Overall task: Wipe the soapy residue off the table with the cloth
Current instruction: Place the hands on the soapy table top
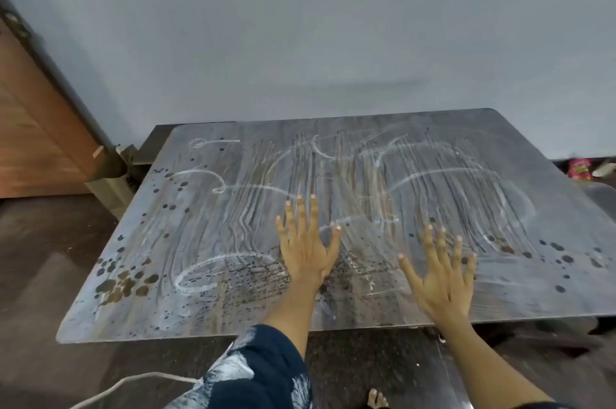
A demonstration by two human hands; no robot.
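A low dark wooden table (213, 318) fills the middle of the view. White soapy streaks and loops (360, 182) cover most of its top, with dark wet spots along the left and right sides. My left hand (306, 242) lies flat on the table near the front centre, fingers straight and spread. My right hand (443, 272) lies flat to its right, close to the front edge, fingers spread too. Neither hand holds anything. No cloth is in view.
A pale wall (300, 25) stands right behind the table. A wooden door (36, 128) is at the left. A pink packet (580, 168) lies on the floor past the table's right side. A white cord (133, 382) runs across the dark floor near my patterned sleeve (256, 372).
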